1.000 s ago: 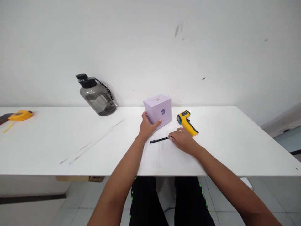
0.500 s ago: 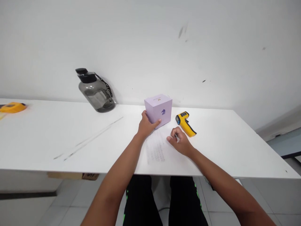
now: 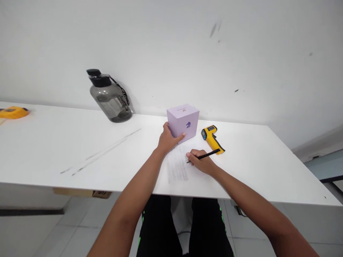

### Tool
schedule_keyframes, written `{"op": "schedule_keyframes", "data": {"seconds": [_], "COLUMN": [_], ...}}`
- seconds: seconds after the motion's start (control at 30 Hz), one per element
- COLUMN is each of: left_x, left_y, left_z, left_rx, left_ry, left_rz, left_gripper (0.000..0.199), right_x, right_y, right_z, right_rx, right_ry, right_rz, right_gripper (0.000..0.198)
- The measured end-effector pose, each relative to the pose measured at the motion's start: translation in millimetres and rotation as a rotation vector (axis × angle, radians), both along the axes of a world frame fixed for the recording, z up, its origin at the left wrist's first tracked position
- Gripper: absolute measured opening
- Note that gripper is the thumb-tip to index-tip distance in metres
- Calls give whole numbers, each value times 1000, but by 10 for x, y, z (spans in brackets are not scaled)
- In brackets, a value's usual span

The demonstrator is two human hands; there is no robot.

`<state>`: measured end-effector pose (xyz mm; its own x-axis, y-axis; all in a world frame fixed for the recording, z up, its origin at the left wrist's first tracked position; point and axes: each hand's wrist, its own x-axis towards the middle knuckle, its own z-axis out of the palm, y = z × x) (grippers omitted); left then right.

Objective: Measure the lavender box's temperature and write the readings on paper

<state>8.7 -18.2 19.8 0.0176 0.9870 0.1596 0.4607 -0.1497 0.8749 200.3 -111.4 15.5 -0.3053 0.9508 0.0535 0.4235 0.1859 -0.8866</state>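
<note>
A lilac box [image 3: 184,123] with a dark horse-head print stands at the back of the white table. My left hand [image 3: 168,139] grips its near left corner, thumb on the front face and fingers along the left side. My right hand [image 3: 202,161] is closed around a black pen [image 3: 210,154]. The pen's tip points down and left, close to a sheet of paper [image 3: 178,169] covered with rows of blurred writing. Whether the tip touches the paper I cannot tell. Just beyond my right hand lies a yellow and black infrared thermometer [image 3: 213,139].
A grey, see-through water bottle [image 3: 111,98] with a black lid stands left of the box by the wall. At the far left lies an orange-yellow object [image 3: 14,112], possibly a tape measure. The table's front edge [image 3: 120,190] runs above my legs.
My right hand has turned palm-down, and the black pen, not visible in it before, now shows. My left hand stays on the box. The whole view has shifted slightly.
</note>
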Motion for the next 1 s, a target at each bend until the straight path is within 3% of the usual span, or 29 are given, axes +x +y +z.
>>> {"op": "schedule_keyframes", "data": {"seconds": [0.13, 0.63, 1.0], "left_x": [2, -11, -20], "left_y": [-9, -3, 9], "left_z": [16, 1, -11], "left_rx": [-10, -9, -21], "left_ry": [15, 16, 18], "left_rz": [-11, -51, -67], "left_gripper": [103, 106, 106], "right_x": [-19, -11, -22], "right_y": [10, 12, 16], "right_z": [8, 10, -14], "right_rx": [38, 32, 57], "right_ry": [-22, -36, -51], "right_rz": [-44, 16, -35], "right_gripper": [44, 36, 40]}}
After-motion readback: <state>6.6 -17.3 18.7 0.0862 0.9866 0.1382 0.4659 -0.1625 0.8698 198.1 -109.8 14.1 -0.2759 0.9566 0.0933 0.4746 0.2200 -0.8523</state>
